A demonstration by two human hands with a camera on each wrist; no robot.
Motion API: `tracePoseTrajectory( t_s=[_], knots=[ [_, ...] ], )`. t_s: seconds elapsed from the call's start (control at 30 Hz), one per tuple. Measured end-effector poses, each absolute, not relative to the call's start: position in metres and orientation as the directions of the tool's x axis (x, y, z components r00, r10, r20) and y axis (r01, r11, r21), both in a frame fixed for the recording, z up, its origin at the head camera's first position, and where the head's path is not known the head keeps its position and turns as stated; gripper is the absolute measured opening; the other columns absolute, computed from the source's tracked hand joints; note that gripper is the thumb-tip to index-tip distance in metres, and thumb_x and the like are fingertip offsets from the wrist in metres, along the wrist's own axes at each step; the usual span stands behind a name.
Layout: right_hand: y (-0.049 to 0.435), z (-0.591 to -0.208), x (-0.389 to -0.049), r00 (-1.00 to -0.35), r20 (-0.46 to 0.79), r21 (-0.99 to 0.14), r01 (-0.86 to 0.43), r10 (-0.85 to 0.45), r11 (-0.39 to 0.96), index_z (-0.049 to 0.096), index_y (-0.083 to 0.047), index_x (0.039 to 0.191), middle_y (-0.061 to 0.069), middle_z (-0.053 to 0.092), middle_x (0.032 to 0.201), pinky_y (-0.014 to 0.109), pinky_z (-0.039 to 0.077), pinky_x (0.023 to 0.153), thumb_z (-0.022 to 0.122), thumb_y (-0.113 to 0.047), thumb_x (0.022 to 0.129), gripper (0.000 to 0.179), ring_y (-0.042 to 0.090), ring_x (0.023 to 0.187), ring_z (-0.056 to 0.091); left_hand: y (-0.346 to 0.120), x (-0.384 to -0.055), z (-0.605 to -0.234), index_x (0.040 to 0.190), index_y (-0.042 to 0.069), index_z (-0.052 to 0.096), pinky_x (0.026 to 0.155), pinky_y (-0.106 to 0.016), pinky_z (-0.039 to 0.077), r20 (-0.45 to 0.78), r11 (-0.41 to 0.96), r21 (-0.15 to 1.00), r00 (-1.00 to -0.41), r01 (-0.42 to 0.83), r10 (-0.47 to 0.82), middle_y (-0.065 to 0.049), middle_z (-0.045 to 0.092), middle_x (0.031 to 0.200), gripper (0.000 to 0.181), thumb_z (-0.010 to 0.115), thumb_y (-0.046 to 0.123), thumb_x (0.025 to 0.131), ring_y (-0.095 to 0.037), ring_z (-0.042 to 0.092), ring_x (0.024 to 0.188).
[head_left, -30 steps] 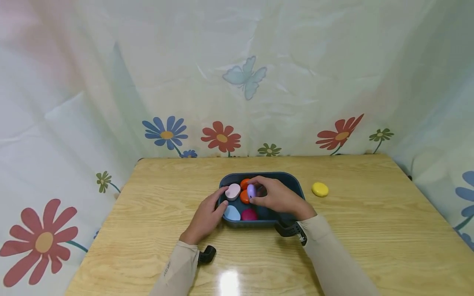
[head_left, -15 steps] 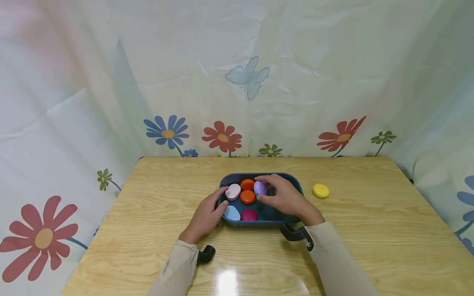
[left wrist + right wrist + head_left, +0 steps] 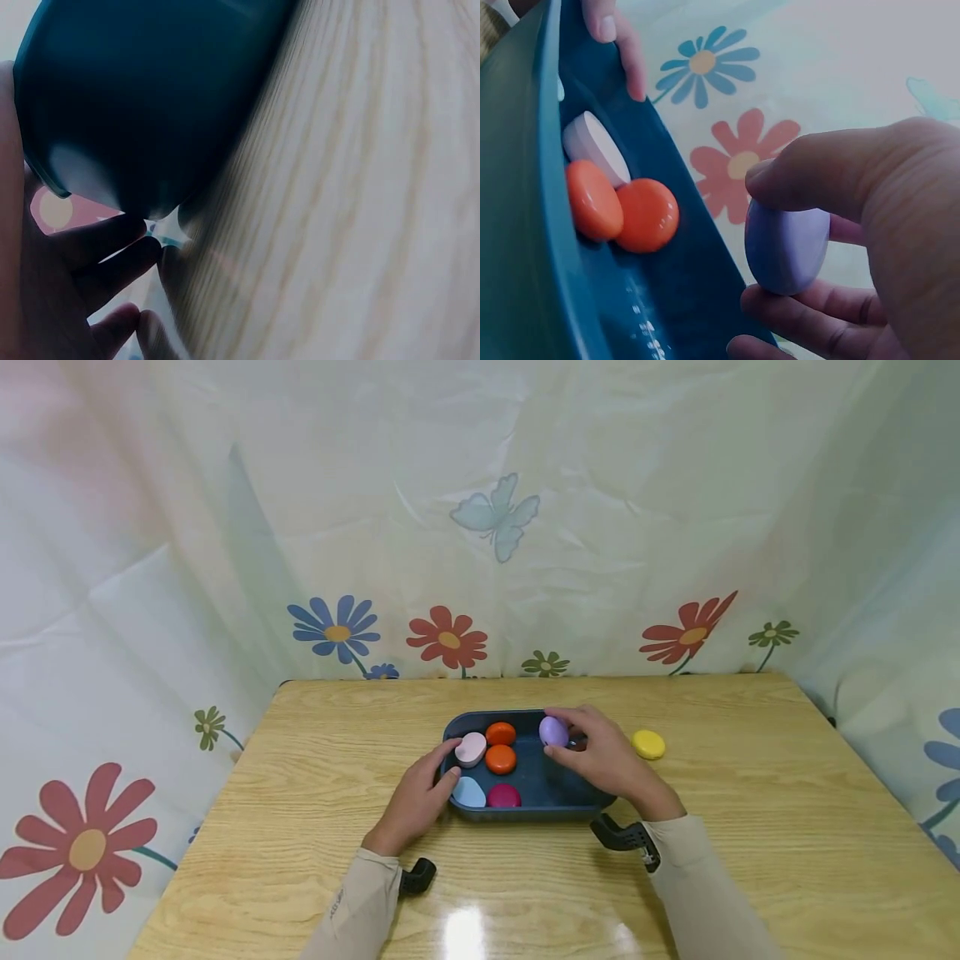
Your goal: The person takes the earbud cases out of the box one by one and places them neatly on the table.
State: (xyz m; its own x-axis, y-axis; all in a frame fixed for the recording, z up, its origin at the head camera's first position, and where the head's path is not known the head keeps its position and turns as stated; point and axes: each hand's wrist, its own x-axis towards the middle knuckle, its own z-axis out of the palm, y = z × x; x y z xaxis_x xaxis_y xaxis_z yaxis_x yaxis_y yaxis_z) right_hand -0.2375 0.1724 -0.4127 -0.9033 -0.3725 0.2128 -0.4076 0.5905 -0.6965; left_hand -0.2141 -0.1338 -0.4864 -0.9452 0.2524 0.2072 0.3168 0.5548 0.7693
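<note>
Purple, the disc (image 3: 784,244) your right hand (image 3: 606,757) pinches looks light, stiff, slippery, best held by opposite edges, while your left hand (image 3: 414,797) grips the tray (image 3: 536,815).

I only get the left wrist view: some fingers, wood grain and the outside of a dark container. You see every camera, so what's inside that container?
Observer: In the container I see two orange pieces, a pale pink piece, a light blue piece and a magenta piece.
Visitor: Ooh, and what's the other hand up to?
Observer: The right hand pinches a purple piece between thumb and fingers.
Visitor: Anything lying outside the container?
Observer: Yes, a yellow disc lies on the table, to the container's right in the head view.
</note>
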Motion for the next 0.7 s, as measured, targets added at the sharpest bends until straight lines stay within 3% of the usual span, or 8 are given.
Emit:
tracePoseTrajectory(
  t_s=[0.7],
  knots=[
    [0.215,-0.407,-0.231,-0.924,0.253,-0.649,-0.382,-0.287,0.658,0.055,-0.002,0.141,0.017,0.056,0.119,0.043,0.056,0.080,0.074,-0.026,0.093,0.057,0.029,0.097,0.059,-0.133,-0.214,-0.486,0.151,0.025,0.047,0.115,-0.044,0.033,0.200,0.541,0.782,-0.947,0.310,0.253,0.004,0.046,0.151,0.046,0.049,0.034,0.105,-0.019,0.042,0.139]
  ],
)
